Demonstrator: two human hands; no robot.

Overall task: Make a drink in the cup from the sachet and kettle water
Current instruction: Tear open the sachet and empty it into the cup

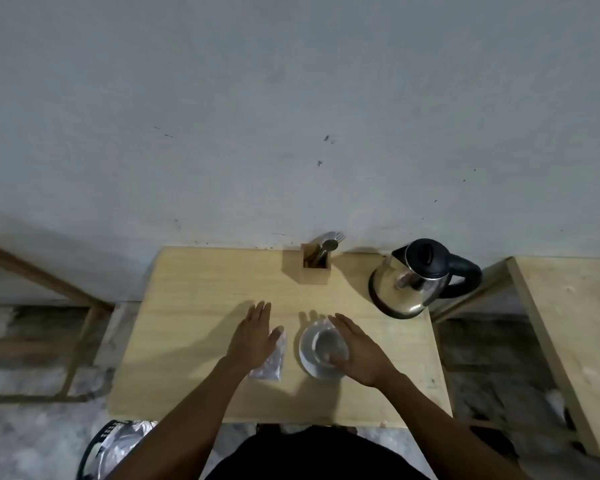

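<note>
Wooden table (187, 341), with a white cup (328, 344) on a saucer (307, 355) near the front edge and a clear sachet (272, 362) just beside it on the left. Left hand (253, 337) flat over the sachet, fingers spread wide, holding nothing; right hand (359, 351) open, fingers straight, against the cup's right side. Shiny kettle (414, 278) at the back right, box of spoons (315, 263) near the wall.
</note>
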